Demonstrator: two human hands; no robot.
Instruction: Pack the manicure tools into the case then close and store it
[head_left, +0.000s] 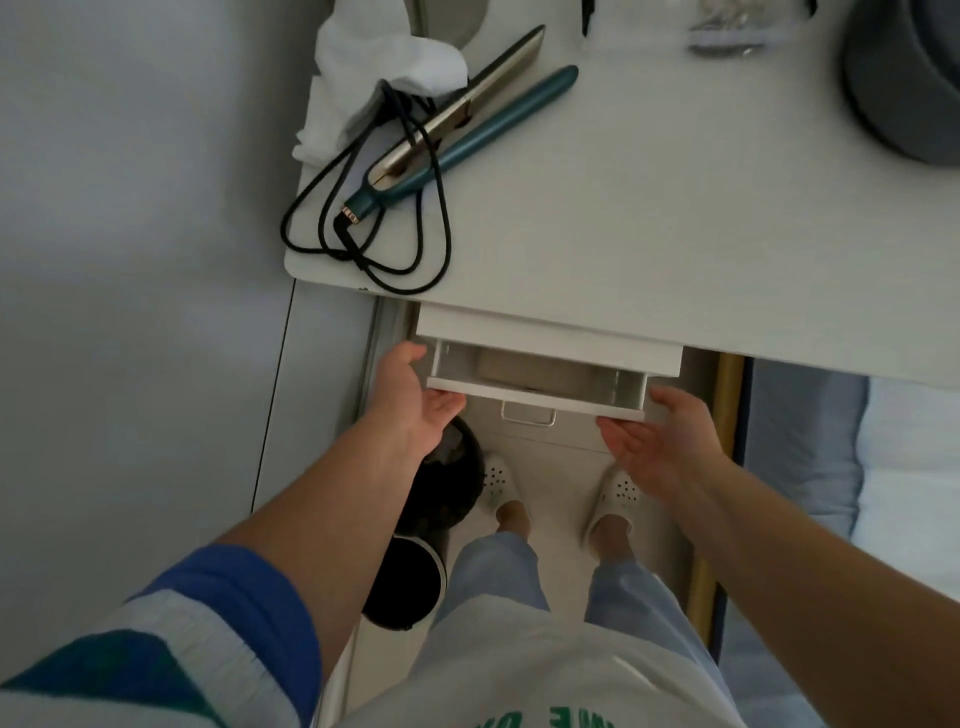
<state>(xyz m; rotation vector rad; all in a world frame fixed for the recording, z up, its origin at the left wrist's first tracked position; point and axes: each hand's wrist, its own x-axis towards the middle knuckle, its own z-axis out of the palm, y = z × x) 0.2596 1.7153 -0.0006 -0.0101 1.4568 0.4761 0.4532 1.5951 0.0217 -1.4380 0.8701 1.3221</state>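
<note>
Both our hands, left (415, 402) and right (657, 441), lie flat-fingered under the drawer (535, 389) front's ends; light, rigid panel, so we push evenly. Case not identifiable inside.

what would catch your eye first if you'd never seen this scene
Both hands, left hand and right hand, rest open against the front of a partly open white drawer under the desk. On the desk's left end lies a teal and gold hair straightener, its black cord looped over the edge.
</note>
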